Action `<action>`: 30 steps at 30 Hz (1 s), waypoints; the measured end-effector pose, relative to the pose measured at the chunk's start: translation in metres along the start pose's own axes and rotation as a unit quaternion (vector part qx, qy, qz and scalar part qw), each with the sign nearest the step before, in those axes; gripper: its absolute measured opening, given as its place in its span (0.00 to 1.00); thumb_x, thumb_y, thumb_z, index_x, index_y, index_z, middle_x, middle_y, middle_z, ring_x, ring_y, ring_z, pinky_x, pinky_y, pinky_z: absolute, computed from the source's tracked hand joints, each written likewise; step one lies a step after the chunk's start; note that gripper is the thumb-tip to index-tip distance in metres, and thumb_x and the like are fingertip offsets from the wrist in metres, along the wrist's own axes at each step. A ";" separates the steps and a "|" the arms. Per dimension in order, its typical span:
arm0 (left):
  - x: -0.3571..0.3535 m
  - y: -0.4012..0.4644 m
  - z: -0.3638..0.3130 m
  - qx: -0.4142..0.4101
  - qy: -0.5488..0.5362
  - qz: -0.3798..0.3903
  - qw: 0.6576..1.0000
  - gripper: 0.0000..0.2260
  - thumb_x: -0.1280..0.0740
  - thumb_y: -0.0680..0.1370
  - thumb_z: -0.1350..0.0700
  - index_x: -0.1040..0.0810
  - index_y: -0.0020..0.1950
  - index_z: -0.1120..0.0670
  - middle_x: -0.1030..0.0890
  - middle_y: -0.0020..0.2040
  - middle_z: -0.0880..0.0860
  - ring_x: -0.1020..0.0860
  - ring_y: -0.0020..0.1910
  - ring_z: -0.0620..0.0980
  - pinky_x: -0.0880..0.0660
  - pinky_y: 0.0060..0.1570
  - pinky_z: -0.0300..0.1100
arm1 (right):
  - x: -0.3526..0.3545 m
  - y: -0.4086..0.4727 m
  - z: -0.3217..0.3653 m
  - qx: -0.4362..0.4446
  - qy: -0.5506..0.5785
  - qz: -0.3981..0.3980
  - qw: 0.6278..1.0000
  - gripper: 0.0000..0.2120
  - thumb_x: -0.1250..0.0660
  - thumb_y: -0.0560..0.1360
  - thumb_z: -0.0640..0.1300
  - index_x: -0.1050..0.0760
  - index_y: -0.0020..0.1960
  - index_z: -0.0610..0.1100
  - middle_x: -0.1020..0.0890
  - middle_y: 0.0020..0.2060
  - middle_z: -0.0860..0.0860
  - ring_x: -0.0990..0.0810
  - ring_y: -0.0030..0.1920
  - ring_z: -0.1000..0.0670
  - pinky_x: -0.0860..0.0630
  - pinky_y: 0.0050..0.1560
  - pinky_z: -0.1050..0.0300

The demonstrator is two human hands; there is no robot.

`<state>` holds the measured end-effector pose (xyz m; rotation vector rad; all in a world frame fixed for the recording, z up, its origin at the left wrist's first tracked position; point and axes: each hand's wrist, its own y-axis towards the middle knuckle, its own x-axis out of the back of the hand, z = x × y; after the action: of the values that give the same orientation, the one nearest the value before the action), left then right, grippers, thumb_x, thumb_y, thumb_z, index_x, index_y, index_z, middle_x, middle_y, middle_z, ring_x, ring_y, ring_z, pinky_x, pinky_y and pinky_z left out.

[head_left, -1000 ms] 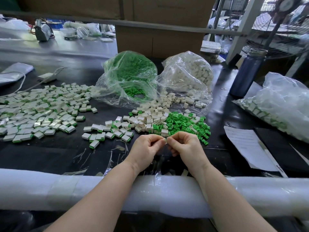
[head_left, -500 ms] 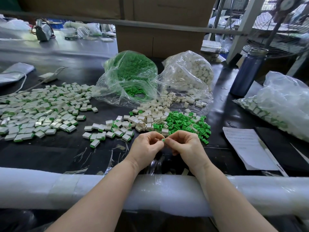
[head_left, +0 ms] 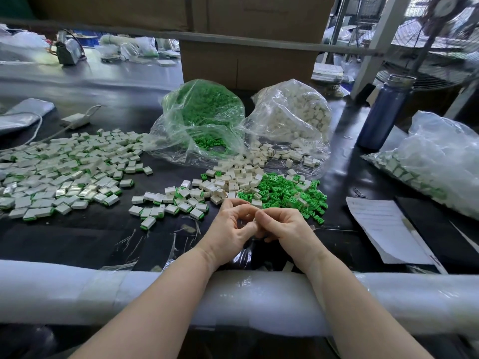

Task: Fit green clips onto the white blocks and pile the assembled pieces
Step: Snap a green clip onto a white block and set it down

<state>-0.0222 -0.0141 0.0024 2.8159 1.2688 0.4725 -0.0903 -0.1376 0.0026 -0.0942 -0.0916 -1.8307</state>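
- Head view: left hand (head_left: 228, 230) and right hand (head_left: 286, 226) meet fingertip to fingertip just above the desk (head_left: 77, 242), close to its near edge and its foam-wrapped rail (head_left: 77, 288).
- Grip, both hands: fingers curled and pressed toward one another around something small. The piece itself is hidden between the fingertips, so what each hand pinches cannot be told; judging from the task, a clip is being seated on a block.
- Doing the step well (judgement): keep the block steady in one hand, line the clip up square with its edge, then press evenly until it sits flush. A skewed clip would likely jam or spring off.
- Loose green clips (head_left: 287, 194) lie just beyond the right hand. Bare white blocks (head_left: 233, 181) lie beside them, toward the desk's middle.
- Assembled pieces (head_left: 62, 172) spread toward the left edge, and a smaller cluster (head_left: 168, 203) lies just beyond the left hand. A finished piece probably belongs there.
- Green bag (head_left: 202, 120), clear plastic, lies open at mid-desk toward the far edge: filled with green clips.
- White bag (head_left: 293, 117), clear plastic, touches it on the right: filled with white blocks, which spill from its mouth.
- Third bag (head_left: 438, 156), at the right edge: holds white-and-green pieces, seemingly assembled.
- A blue bottle (head_left: 383, 112) stands behind that bag, and a paper sheet (head_left: 381, 226) lies in front of it.
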 end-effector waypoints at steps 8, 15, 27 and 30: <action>0.000 0.001 0.001 -0.013 0.039 0.031 0.999 0.11 0.35 0.75 0.66 0.24 0.42 0.49 0.34 0.54 0.51 0.28 0.47 0.43 0.29 0.50 0.27 | 0.001 -0.001 0.001 -0.007 0.031 -0.015 0.999 0.08 0.35 0.75 0.38 0.19 0.44 0.34 0.24 0.28 0.46 0.29 0.27 0.57 0.31 0.29 0.68; -0.002 0.001 0.002 -0.023 0.053 0.041 0.997 0.12 0.36 0.75 0.66 0.25 0.41 0.48 0.34 0.52 0.50 0.29 0.45 0.39 0.31 0.47 0.24 | 0.002 -0.002 0.002 -0.019 0.053 -0.018 0.998 0.07 0.34 0.74 0.36 0.19 0.41 0.35 0.24 0.26 0.47 0.29 0.26 0.57 0.32 0.28 0.68; -0.002 0.000 0.002 -0.034 0.088 0.042 0.995 0.09 0.35 0.74 0.65 0.25 0.43 0.51 0.33 0.54 0.53 0.29 0.47 0.40 0.33 0.48 0.22 | 0.001 -0.003 0.003 -0.024 0.068 -0.027 0.997 0.09 0.34 0.73 0.34 0.19 0.36 0.39 0.25 0.24 0.48 0.31 0.24 0.58 0.33 0.26 0.68; -0.002 0.000 0.002 -0.031 0.090 0.045 0.994 0.09 0.35 0.74 0.65 0.25 0.42 0.50 0.33 0.54 0.53 0.29 0.46 0.42 0.32 0.49 0.24 | 0.001 -0.002 0.003 -0.024 0.071 -0.029 0.997 0.09 0.33 0.73 0.34 0.18 0.36 0.39 0.24 0.25 0.47 0.30 0.24 0.57 0.33 0.26 0.68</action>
<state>-0.0231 -0.0157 0.0000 2.8423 1.1344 0.7718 -0.0929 -0.1379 0.0055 0.0046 0.0507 -1.8927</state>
